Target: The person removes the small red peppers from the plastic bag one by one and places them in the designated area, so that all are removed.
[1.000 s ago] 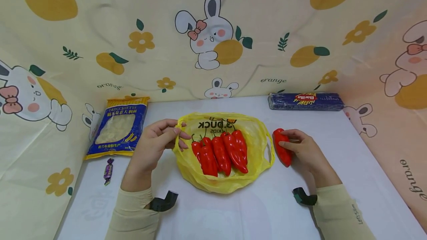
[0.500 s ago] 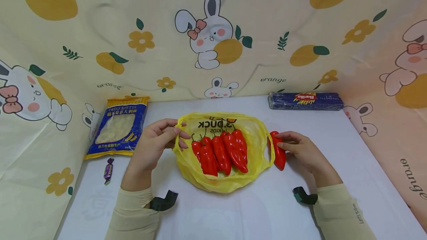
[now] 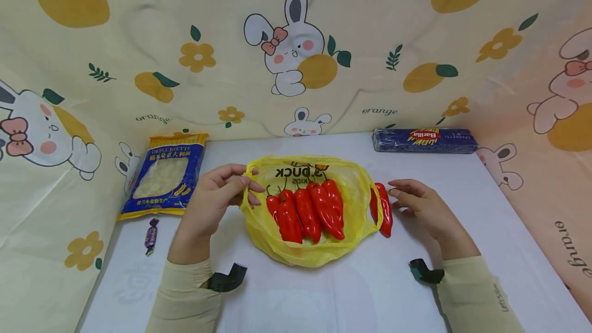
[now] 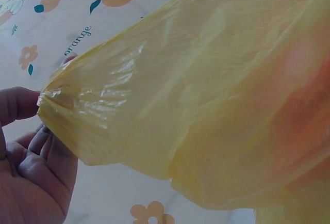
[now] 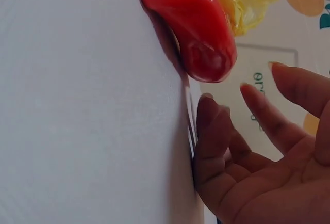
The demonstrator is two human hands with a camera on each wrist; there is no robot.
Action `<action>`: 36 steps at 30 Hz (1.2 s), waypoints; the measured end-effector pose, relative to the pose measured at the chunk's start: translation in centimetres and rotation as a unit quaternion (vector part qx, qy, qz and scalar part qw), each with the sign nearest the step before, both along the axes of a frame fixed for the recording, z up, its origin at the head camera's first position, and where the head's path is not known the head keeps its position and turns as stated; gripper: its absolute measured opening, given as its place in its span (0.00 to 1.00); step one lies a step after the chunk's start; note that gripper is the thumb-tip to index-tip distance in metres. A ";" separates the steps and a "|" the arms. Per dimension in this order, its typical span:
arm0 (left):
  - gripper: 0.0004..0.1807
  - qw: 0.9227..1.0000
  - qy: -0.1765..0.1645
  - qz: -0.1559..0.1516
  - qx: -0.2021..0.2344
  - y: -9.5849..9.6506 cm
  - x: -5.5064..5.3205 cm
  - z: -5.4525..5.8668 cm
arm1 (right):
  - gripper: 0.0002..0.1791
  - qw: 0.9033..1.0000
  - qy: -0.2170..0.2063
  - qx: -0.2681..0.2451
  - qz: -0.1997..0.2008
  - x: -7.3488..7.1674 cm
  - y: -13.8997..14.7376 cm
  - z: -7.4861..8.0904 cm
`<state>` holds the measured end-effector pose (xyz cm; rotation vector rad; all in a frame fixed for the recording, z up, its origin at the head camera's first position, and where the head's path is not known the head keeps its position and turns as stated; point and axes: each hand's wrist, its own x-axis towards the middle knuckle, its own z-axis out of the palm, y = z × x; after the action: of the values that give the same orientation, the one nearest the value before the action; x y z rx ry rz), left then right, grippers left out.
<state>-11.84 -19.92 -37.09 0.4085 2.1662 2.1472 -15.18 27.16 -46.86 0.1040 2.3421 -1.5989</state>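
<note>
My left hand (image 3: 205, 204) pinches one handle of a yellow plastic bag (image 3: 305, 258); the left wrist view shows the bag (image 4: 134, 110) stretched out from thumb and fingers. Several glossy red peppers (image 3: 307, 215) lie side by side in the bag's wide mouth, stems toward the back. Just right of the bag, a loose red pepper (image 3: 385, 215) lies on the table, partly behind the other handle loop. My right hand (image 3: 425, 212) is beside it with fingers loosely spread. In the right wrist view, a gap separates the fingers from that pepper (image 5: 201, 33).
A blue and yellow pasta packet (image 3: 162, 179) lies at the back left, a purple wrapped candy (image 3: 150, 237) in front of it. A dark blue spaghetti pack (image 3: 424, 141) is at the back right. Patterned cloth (image 3: 213, 86) walls the white table (image 3: 319, 302).
My right hand slid the loose pepper left, up against the bag's right handle, then let go and drew back slightly right. My left hand and the bag have stayed put.
</note>
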 end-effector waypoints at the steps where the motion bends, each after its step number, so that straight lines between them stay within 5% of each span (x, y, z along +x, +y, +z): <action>1: 0.15 1.000 0.001 0.000 0.000 0.0 0.0 0.0 | 0.32 1.000 0.002 -0.003 -0.006 0.0 0.0 0.0; 7: 0.14 1.000 -0.003 0.004 -0.002 0.0 0.0 0.0 | 0.35 0.999 0.029 -0.022 -0.039 0.0 0.2 0.3; 14: 0.14 1.000 -0.008 0.009 -0.005 0.1 0.1 0.1 | 0.26 0.986 0.126 -0.100 -0.053 0.5 -0.1 1.3; 27: 0.14 1.000 -0.006 0.006 -0.004 0.1 0.1 0.1 | 0.23 0.954 0.196 -0.222 0.038 1.8 -2.3 4.4; 36: 0.14 1.000 -0.004 0.006 -0.007 0.0 0.1 0.0 | 0.27 0.937 0.204 -0.271 0.082 2.8 -4.7 6.1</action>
<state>-11.73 -19.92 -37.10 0.3858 2.1826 2.1350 -12.38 22.46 -40.76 -0.5771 1.9956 -2.2734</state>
